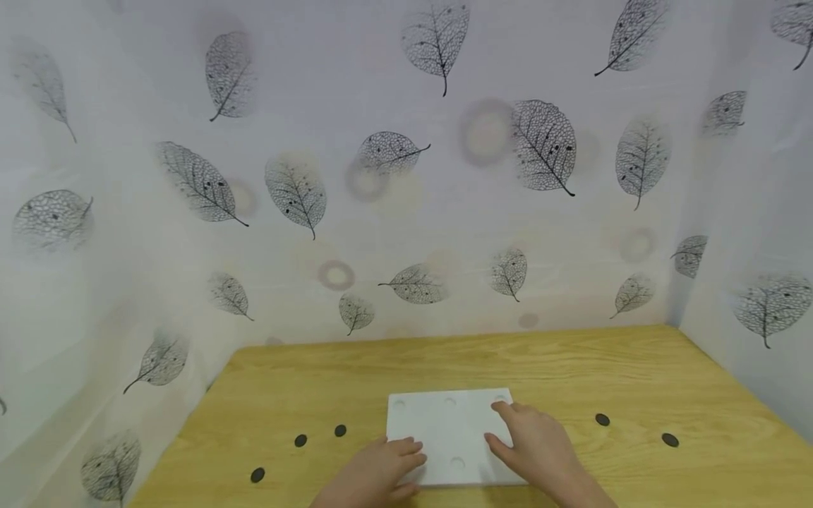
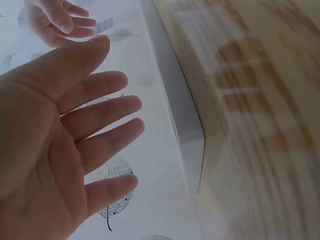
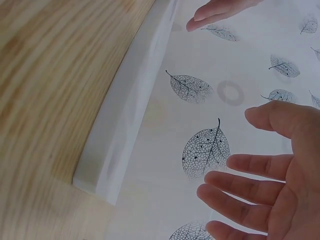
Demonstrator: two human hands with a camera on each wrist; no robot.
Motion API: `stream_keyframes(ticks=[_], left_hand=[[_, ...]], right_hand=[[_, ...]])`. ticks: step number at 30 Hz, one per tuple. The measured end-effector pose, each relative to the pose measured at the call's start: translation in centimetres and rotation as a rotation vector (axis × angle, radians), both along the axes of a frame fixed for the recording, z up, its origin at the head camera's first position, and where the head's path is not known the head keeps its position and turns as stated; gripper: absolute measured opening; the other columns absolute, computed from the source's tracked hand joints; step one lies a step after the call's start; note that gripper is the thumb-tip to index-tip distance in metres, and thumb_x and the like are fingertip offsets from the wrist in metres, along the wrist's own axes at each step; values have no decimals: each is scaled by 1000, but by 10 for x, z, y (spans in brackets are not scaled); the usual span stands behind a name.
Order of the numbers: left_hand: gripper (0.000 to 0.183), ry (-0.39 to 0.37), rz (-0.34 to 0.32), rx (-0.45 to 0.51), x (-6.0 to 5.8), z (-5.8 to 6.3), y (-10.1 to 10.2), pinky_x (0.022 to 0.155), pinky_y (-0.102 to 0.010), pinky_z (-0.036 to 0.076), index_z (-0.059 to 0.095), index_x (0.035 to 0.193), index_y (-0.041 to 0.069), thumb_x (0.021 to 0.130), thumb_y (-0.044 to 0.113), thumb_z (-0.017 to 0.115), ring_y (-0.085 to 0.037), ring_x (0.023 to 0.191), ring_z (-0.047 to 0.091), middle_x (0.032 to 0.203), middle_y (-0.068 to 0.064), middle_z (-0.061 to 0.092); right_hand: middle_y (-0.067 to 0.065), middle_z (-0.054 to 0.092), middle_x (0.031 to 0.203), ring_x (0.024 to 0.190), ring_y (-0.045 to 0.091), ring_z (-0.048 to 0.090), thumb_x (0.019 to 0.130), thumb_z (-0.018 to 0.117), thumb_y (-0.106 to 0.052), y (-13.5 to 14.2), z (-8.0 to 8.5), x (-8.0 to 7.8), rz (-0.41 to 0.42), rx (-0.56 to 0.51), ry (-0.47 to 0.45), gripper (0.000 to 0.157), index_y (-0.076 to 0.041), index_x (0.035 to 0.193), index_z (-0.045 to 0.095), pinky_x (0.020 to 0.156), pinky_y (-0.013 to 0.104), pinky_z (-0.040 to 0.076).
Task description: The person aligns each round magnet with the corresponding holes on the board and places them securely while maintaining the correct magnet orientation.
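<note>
A white rectangular board [image 1: 454, 427] with several shallow round recesses lies flat on the wooden table. My left hand [image 1: 375, 471] hovers at its front left corner, fingers extended toward the middle. Over the right side is my right hand [image 1: 538, 446], its thumb and fingers spread apart. Neither hand holds anything. From the left wrist, the board [image 2: 185, 110] appears nearly edge-on beyond the straight fingers of the left hand [image 2: 75, 120]. The right wrist view likewise has the board's side [image 3: 120, 110] past the spread fingers of the right hand [image 3: 270, 175].
Three dark round discs, one of them nearest the front [image 1: 257, 475], lie left of the board. Two more, a disc [image 1: 602, 420] and a farther one [image 1: 670, 440], lie to the right. A leaf-patterned white curtain [image 1: 438, 212] surrounds the wooden table [image 1: 356, 367] at the back and sides.
</note>
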State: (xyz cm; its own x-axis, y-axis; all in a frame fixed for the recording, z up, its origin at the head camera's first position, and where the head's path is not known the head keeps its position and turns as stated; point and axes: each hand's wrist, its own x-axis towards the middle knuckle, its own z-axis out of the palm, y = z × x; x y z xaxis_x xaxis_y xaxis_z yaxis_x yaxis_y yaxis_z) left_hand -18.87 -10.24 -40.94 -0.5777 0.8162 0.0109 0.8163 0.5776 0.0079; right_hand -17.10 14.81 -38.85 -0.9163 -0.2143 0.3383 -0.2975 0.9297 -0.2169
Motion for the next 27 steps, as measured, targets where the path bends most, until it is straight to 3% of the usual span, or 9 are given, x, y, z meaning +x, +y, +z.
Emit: stream_keyframes(ticks=[9, 18, 23, 27], left_hand=[[32, -117, 85, -21, 0, 0, 1, 84, -35, 42, 61, 110, 19, 83, 36, 57, -9, 106, 50, 114, 6, 57], [10, -111, 59, -29, -1, -3, -1, 70, -24, 43, 62, 85, 24, 81, 33, 60, -4, 96, 54, 105, 9, 60], [15, -129, 82, -32, 0, -4, -1, 77, -30, 44, 63, 91, 24, 82, 34, 60, -6, 101, 53, 109, 8, 59], [14, -130, 85, -20, 1, -4, -1, 73, -27, 44, 64, 91, 24, 81, 34, 60, -5, 96, 54, 106, 9, 59]], right_hand=[[5, 64, 82, 69, 21, 61, 71, 70, -32, -1, 0, 1, -6, 1, -6, 35, -9, 96, 62, 52, 35, 46], [6, 64, 83, 70, 21, 61, 71, 69, -32, 0, -1, 0, -11, 2, -23, 35, -9, 97, 62, 52, 35, 46], [6, 65, 84, 71, 22, 61, 71, 69, -32, 0, 1, 0, -13, 8, -21, 35, -9, 97, 62, 52, 35, 46], [6, 65, 83, 70, 21, 61, 71, 69, -32, -1, 2, 0, -8, 9, -25, 35, -9, 96, 62, 51, 34, 46]])
